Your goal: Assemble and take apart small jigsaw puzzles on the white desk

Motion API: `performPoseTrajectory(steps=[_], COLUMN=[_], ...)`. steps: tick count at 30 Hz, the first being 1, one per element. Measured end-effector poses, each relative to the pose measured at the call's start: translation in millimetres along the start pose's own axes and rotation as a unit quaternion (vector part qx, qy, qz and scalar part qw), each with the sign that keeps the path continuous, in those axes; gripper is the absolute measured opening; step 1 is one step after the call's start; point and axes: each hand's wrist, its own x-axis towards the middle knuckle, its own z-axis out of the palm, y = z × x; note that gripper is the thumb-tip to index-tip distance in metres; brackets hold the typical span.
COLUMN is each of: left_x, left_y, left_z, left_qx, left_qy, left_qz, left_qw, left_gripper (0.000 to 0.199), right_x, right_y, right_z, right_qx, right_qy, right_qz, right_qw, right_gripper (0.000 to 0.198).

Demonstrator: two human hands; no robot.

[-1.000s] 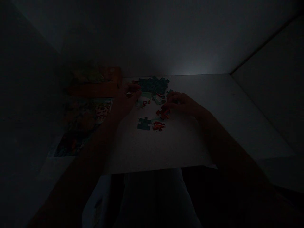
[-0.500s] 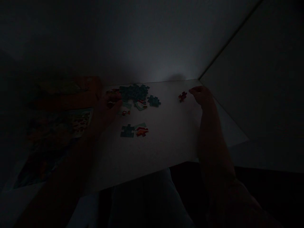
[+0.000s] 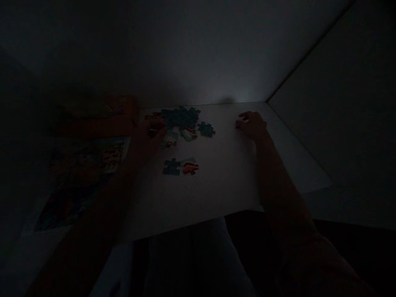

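The scene is very dark. My right hand (image 3: 253, 125) is at the right of the white table, its thumb and fingers closed around a dark red jigsaw piece that they mostly cover. On the left, my left hand (image 3: 147, 138) has curled fingers, thumb and fingertips close together; whatever is between them is hidden. It is beside a heap of teal jigsaw pieces (image 3: 182, 117). Pale green pieces with red parts (image 3: 188, 134) lie in front of the heap, and a single teal piece (image 3: 206, 129) is to its right. Nearer me, a teal piece (image 3: 172, 167) lies beside a red-and-green one (image 3: 189, 166).
At the left stands an orange box (image 3: 128, 108), with a colourful printed sheet or bag (image 3: 74, 181) in front of it. A pale wall (image 3: 198, 53) rises behind the table, and another panel (image 3: 346, 103) bounds the right side.
My right hand has moved left and closed over the red jigsaw piece that lay beside it. My left hand stays near the heap. The whole view has shifted slightly.
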Motion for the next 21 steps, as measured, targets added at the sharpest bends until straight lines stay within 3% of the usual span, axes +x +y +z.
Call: performPoseTrajectory(steps=[2,4,7,9,11,15,18,21], left_x=[-1,-2,-2,-1,-1,-2,-1,2], left_y=[1,0,-3,-4,-3,0,-1,-4], left_z=[2,4,5,6,6,5,4,1], left_qx=[0.000,0.004,0.004,-0.003,-0.006,0.006,0.020,0.030], left_qy=[-0.004,-0.002,0.000,0.004,0.000,-0.009,-0.001,0.019], left_qz=[0.009,0.024,0.040,0.045,0.048,0.046,0.047,0.042], left_qw=[1.000,1.000,0.999,0.999,0.999,0.999,0.999,0.999], left_gripper=[0.028,0.025,0.023,0.023,0.023,0.023,0.023,0.024], right_x=[-5,-18,-47,-65,-79,-87,-81,-69], right_y=[-29,-64,-113,-138,-153,-161,-153,-141], right_z=[-1,-2,-1,3,8,11,6,-1], right_qx=[0.038,0.104,0.159,0.156,0.145,0.138,0.140,0.146], right_qy=[0.009,-0.079,-0.286,-0.345,-0.369,-0.409,-0.444,-0.428], right_qz=[-0.056,-0.164,-0.299,-0.353,-0.387,-0.380,-0.308,-0.276], right_qw=[0.998,0.978,0.897,0.855,0.833,0.818,0.830,0.848], right_gripper=[0.047,0.051,0.062,0.065,0.059,0.051,0.057,0.052])
